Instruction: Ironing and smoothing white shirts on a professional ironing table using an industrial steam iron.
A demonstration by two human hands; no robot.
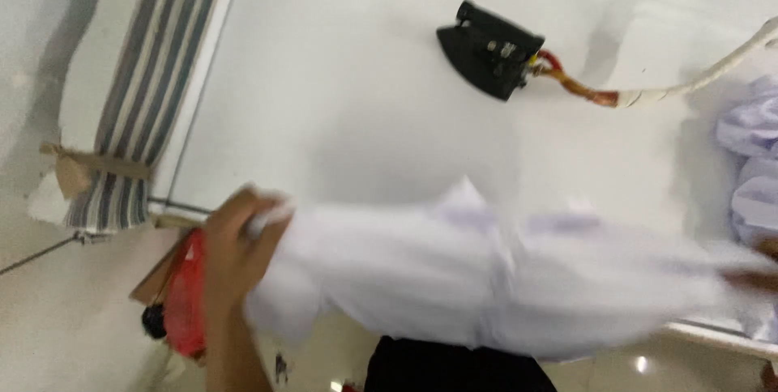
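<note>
Left hand [235, 246] is pinching the shirt [454, 279], stretching it out below the iron [489, 49]; right hand [758, 274] grip is too blurred to tell; the shirt is not yet lying flat; ironing not begun.

iron [489, 49] on table [340, 100], behind shirt [454, 279] | cord [648, 92] right of iron | clothes pile [750, 165] far right
</note>
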